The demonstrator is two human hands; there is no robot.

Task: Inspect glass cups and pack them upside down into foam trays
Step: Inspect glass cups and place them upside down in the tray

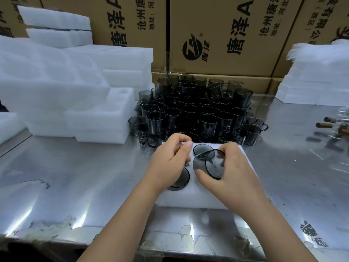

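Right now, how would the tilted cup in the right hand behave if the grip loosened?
The glass cup in the right hand looks thin and smooth: probably fragile and slippery. Tilted sideways, its round wall would likely roll across the foam tray.

A scuffed, reflective metal surface (75, 176) is backed by stacked printed cardboard cartons (226, 59); light is mirrored in it.

Directly behind the pile of glass cups (196, 110), "唐泽" is printed in large black characters on a cardboard carton (236, 59), with a round logo (192, 47) marked "唐泽" and smaller lines "沧州唐泽" and "地址:河北". The same wording is seen on the carton behind-left of the pile (128, 19).
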